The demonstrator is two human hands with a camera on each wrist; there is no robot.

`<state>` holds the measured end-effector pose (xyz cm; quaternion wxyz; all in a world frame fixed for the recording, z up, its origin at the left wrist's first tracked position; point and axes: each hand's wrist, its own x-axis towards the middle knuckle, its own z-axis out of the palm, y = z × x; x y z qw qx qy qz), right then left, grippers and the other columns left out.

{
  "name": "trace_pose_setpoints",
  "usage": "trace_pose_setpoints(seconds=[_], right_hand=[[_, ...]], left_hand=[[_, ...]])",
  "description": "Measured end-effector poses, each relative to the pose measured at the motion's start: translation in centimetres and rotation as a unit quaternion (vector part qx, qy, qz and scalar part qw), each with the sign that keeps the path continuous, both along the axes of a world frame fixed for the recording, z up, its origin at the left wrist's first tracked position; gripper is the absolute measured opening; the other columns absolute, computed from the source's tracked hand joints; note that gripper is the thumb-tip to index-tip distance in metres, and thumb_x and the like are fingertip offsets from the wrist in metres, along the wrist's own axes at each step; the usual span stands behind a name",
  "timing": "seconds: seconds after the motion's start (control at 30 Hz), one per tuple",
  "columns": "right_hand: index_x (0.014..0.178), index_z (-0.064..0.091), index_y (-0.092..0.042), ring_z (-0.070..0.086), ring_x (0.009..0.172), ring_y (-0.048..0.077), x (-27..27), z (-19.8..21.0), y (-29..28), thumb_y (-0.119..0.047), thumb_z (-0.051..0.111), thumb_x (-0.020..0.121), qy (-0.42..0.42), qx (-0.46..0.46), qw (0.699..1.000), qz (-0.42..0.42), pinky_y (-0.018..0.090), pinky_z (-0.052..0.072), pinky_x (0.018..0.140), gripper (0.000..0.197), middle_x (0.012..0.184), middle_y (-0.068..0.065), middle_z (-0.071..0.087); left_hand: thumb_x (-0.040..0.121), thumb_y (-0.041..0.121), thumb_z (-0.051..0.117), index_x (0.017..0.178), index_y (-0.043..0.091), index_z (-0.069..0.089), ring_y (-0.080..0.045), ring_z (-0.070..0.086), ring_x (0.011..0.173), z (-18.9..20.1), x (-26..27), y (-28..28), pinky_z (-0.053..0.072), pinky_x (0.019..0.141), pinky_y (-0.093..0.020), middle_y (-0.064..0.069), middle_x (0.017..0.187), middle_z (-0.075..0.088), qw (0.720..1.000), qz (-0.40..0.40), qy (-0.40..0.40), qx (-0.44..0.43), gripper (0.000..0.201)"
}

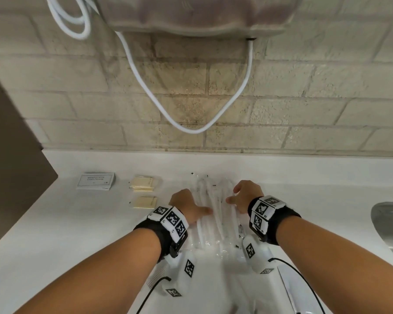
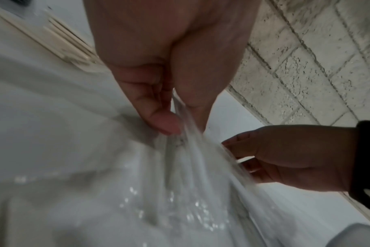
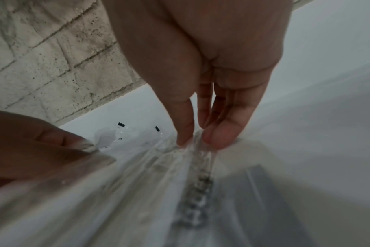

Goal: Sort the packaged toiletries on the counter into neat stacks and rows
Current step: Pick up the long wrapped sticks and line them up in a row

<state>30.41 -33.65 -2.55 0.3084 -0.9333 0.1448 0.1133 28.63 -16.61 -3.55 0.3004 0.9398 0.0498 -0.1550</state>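
Both hands, left hand (image 1: 184, 206) and right hand (image 1: 245, 196), pinch opposite long edges of the clear-wrapped toothbrush packets (image 1: 213, 207), whose long axis runs away toward the wall.

Likely bathroom: sink (image 1: 389, 225), toiletry counter (image 1: 77, 223)

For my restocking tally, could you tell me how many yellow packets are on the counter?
At least 3: two stacked yellow packets beside the white shampoo packet stack, and a single yellow packet nearer the left hand. The stack may hide more.
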Motion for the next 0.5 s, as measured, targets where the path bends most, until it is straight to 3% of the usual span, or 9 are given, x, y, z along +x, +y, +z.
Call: trace_pose_setpoints(seconds=[0.1,0.17,0.2,0.3,0.4,0.5], right_hand=[[0.118,0.061,-0.005,0.064,0.107,0.028,0.0,0.0,-0.2,-0.027,0.074,0.081,-0.003,-0.004,1.0,0.002,0.035,0.053,0.092,0.044,0.118,0.013,0.065],[0.117,0.061,-0.004,0.064,0.105,0.028,0.0,0.0,0.0,-0.029,0.072,0.082,-0.004,0.002,1.0,0.0,0.033,0.053,0.09,0.044,0.116,0.013,0.066],[0.116,0.061,-0.003,0.064,0.105,0.028,-0.1,0.1,0.2,-0.029,0.07,0.083,-0.006,0.0,1.0,0.0,0.033,0.054,0.089,0.043,0.115,0.014,0.066],[0.114,0.062,-0.001,0.063,0.105,0.028,-0.1,0.3,0.8,-0.027,0.065,0.086,-0.016,-0.019,1.0,0.004,0.032,0.052,0.086,0.039,0.114,0.014,0.066],[0.113,0.062,-0.002,0.063,0.105,0.028,-0.1,0.3,1.1,-0.025,0.066,0.085,-0.009,-0.028,1.0,0.012,0.032,0.052,0.085,0.037,0.114,0.013,0.066],[0.113,0.061,-0.004,0.062,0.105,0.028,-0.2,0.4,1.1,-0.027,0.068,0.084,0.003,-0.035,0.999,0.023,0.03,0.05,0.083,0.038,0.114,0.012,0.065]], left_hand=[[0.069,0.053,0.077,0.1,0.008,0.05,-0.017,0.069,0.063,0.6,0.1,0.8,0.049,0.053,-0.023,-0.006,0.085,0.069,1.0,0.026,0.004,-0.009,0.061],[0.068,0.05,0.079,0.119,0.006,0.044,-0.014,0.065,0.058,0.9,0.2,1.7,0.047,0.049,-0.022,-0.006,0.094,0.066,0.998,0.055,0.005,-0.022,0.077],[0.068,0.049,0.08,0.126,0.005,0.04,-0.015,0.067,0.064,0.9,0.2,2.0,0.049,0.053,-0.022,-0.007,0.101,0.065,0.998,0.061,0.005,-0.022,0.083],[0.068,0.05,0.079,0.135,0.001,0.035,-0.023,0.068,0.092,0.7,0.3,2.7,0.055,0.079,-0.03,-0.013,0.115,0.064,0.998,0.061,0.007,0.005,0.094],[0.078,0.043,0.073,0.127,0.002,0.048,-0.027,0.068,0.099,0.7,0.3,3.0,0.054,0.09,-0.037,-0.013,0.112,0.066,0.998,0.055,0.003,0.011,0.069],[0.086,0.032,0.064,0.13,0.007,0.053,-0.026,0.061,0.114,0.7,0.1,3.4,0.049,0.095,-0.031,-0.01,0.128,0.06,0.999,0.032,-0.004,0.034,0.051]])
